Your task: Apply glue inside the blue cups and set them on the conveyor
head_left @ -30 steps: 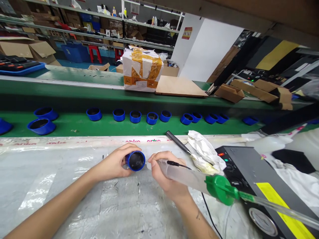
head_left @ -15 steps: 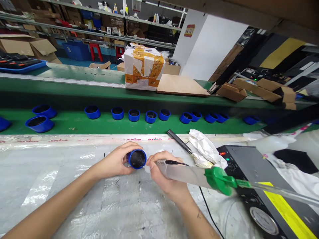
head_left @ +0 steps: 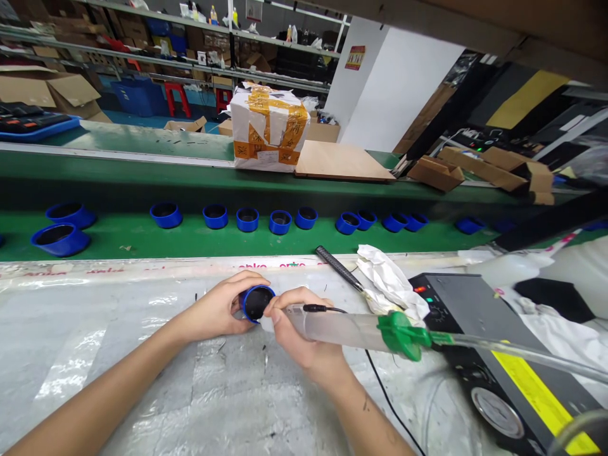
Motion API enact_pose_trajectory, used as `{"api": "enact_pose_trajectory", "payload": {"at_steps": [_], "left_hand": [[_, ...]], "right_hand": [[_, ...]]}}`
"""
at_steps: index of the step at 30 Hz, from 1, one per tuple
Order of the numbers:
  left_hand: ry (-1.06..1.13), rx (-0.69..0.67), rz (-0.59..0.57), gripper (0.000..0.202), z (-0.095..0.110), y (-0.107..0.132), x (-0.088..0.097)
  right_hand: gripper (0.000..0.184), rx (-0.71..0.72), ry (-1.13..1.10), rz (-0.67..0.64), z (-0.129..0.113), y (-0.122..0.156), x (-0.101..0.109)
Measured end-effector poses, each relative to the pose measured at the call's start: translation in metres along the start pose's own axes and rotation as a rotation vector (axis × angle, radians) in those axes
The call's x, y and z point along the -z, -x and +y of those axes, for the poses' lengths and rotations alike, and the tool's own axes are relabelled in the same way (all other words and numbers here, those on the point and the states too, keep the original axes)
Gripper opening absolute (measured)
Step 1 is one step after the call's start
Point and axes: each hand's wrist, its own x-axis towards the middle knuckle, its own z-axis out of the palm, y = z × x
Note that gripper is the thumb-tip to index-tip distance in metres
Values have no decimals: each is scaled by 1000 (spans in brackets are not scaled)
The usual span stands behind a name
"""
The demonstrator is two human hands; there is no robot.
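Note:
My left hand (head_left: 231, 306) is closed around a blue ring-shaped cup (head_left: 244, 304) with a dark inside, its opening tilted toward me. In my right hand (head_left: 304, 342) is a glue dispensing syringe (head_left: 344, 328), a cloudy barrel with a green cap (head_left: 403, 335) and a clear hose running off to the right. The syringe's tip end is at the cup's lower right rim; my fingers partly cover it, and whether it touches cannot be seen. A black cable passes over the barrel near my right fingers.
Several similar blue cups (head_left: 247, 219) stand in a line on the green belt (head_left: 128, 237) beyond the worktop. On the right sits a grey dispenser machine (head_left: 470, 310) with a gauge. A black-handled tool (head_left: 338, 267) and crumpled white paper (head_left: 387, 275) lie beside it.
My right hand and the syringe have moved slightly left, closer over the cup's right side. The view has shifted a little; the left hand keeps its hold on the cup.

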Motion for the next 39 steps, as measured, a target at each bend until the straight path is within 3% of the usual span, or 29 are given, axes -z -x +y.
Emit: {"api": "enact_pose_trajectory", "payload": {"at_steps": [28, 39], "left_hand": [[57, -42, -52, 57, 0, 0, 0], [44, 47, -58, 67, 0, 1, 0]], "right_hand": [[4, 99, -182, 178, 0, -8, -17], [5, 98, -220, 263, 5, -12, -13]]}}
